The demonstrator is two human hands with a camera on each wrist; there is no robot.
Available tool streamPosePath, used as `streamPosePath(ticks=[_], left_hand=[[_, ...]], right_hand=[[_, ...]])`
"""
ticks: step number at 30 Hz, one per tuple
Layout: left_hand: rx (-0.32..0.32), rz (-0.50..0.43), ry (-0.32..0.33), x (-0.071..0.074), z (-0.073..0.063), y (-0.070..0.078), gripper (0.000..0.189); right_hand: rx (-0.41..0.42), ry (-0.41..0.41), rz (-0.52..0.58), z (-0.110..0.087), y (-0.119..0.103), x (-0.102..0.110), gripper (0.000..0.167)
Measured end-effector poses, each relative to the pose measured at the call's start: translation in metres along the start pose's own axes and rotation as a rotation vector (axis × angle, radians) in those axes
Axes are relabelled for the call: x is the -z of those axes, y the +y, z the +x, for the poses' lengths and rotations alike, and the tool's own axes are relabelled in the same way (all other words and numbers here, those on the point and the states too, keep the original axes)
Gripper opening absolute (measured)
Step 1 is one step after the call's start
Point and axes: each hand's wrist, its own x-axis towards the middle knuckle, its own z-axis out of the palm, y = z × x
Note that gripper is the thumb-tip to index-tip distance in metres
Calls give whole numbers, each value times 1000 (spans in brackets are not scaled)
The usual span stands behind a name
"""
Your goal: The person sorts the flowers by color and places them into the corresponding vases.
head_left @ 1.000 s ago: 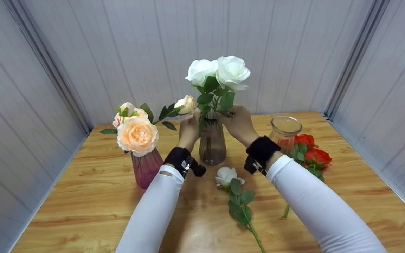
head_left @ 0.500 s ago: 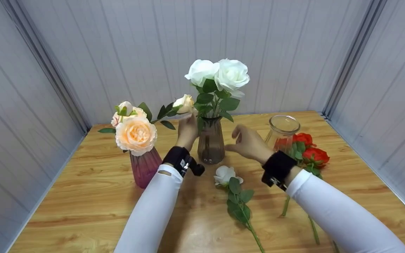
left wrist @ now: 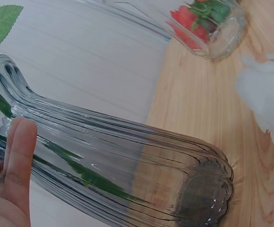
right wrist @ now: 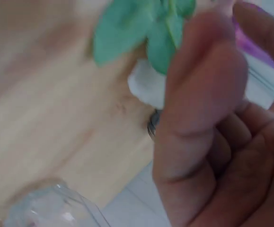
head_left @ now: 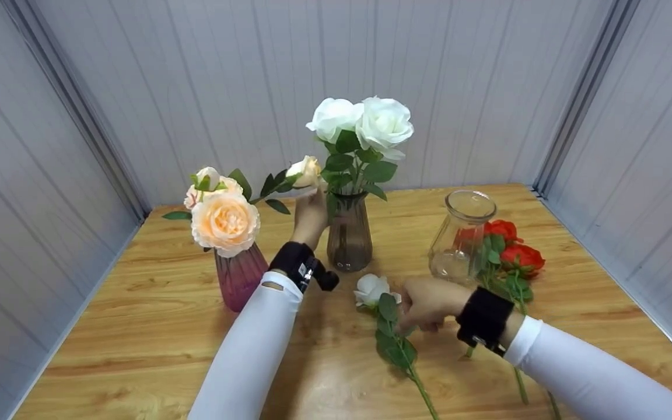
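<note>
My left hand (head_left: 311, 217) holds the ribbed grey glass vase (head_left: 349, 239) near its neck. In the left wrist view its fingers (left wrist: 21, 163) lie against the glass, with green stems inside. Two white roses (head_left: 385, 123) stand upright in this vase. My right hand (head_left: 429, 302) is low over the table, fingers loosely bent, right at the leaves of a white rose (head_left: 372, 290) lying there. In the right wrist view, its leaves (right wrist: 122, 30) appear beyond my fingers, and a gap shows between thumb and forefinger.
On the left, a pink glass vase (head_left: 241, 280) holds peach flowers (head_left: 228, 224), and a cream bud (head_left: 305, 171) reaches toward my left hand. A clear glass vase (head_left: 458, 256) stands at right, beside red flowers (head_left: 521, 259) lying on the wooden table (head_left: 155, 344). Panel walls enclose it.
My right hand has left the white roses at the grey vase's mouth and come down and nearer to the lying white rose. The left hand has stayed at the vase.
</note>
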Motion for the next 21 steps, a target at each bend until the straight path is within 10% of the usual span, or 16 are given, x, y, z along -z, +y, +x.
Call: streamPosePath(ticks=[8, 21], left_hand=[[40, -24, 19, -1, 0, 0, 57], [14, -45, 17, 0, -2, 1, 59]], right_hand=[[-44, -149, 9, -8, 5, -30, 34], [8, -45, 75, -1, 18, -48, 29]])
